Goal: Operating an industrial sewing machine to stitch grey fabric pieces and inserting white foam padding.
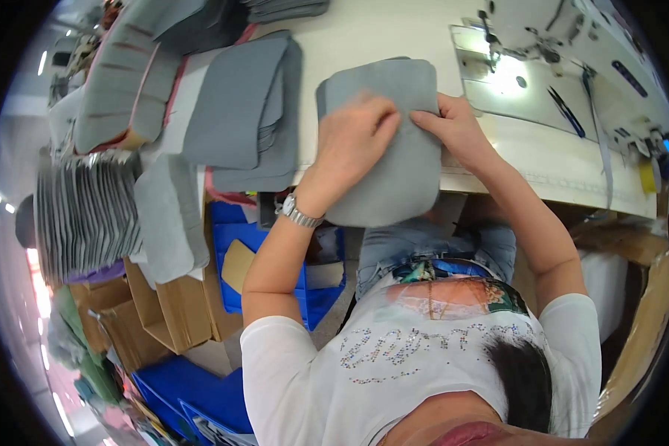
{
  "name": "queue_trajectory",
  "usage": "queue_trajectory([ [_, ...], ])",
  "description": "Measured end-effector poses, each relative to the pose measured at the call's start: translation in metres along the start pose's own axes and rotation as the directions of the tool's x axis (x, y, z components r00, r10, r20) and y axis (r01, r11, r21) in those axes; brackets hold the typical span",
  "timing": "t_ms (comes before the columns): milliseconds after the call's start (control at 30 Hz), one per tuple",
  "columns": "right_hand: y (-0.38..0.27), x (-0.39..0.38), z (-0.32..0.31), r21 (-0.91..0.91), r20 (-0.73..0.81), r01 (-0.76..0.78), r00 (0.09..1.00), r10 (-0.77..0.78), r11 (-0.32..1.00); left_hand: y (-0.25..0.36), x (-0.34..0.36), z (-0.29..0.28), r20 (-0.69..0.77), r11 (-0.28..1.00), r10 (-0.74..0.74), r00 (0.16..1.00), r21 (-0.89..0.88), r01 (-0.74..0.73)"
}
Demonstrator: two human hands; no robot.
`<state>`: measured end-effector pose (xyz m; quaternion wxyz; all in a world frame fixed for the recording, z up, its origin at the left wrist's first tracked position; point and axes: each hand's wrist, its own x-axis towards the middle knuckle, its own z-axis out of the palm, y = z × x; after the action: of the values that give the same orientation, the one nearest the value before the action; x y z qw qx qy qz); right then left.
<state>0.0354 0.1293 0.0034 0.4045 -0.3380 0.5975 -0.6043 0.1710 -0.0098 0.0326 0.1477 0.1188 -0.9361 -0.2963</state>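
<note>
A grey, round-cornered panel of leather-like sheet [383, 182] overhangs the front table edge, with another grey layer showing along its upper left edge. My right hand [457, 134] grips its right side, thumb on top and fingers partly hidden behind. Over the upper left of the panel is my left hand [355, 137], curled closed with thumb and forefinger together. Motion blurs its knuckles, and anything between its fingers is too small to make out. Left of the panel lies a stack of similar grey panels [234, 104], with smaller grey pieces between the layers.
A lit sewing machine [539, 48] stands at the right, with black tweezers [566, 111] on its bed. A padded grey bin [119, 89] and a thick row of grey pieces [89, 212] are at the left. Blue bins [234, 215] and cardboard boxes [167, 308] sit below the table.
</note>
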Motion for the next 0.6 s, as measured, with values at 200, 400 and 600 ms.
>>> queue_trajectory([
  [200,-0.010,-0.043,-0.036,-0.155,-0.012,-0.042,0.999,0.041,0.987,0.016,0.032,-0.015,0.085,0.972,0.018,0.996,-0.236,0.002],
  [400,-0.011,-0.060,-0.054,-0.141,-0.238,0.099,0.962,-0.131,0.985,0.035,0.045,-0.007,0.242,0.823,-0.045,0.969,-0.542,0.173],
  [600,-0.005,-0.064,-0.064,-0.092,-0.231,0.263,0.932,-0.278,0.960,0.049,0.052,0.000,0.196,0.861,0.064,0.979,-0.507,0.045],
])
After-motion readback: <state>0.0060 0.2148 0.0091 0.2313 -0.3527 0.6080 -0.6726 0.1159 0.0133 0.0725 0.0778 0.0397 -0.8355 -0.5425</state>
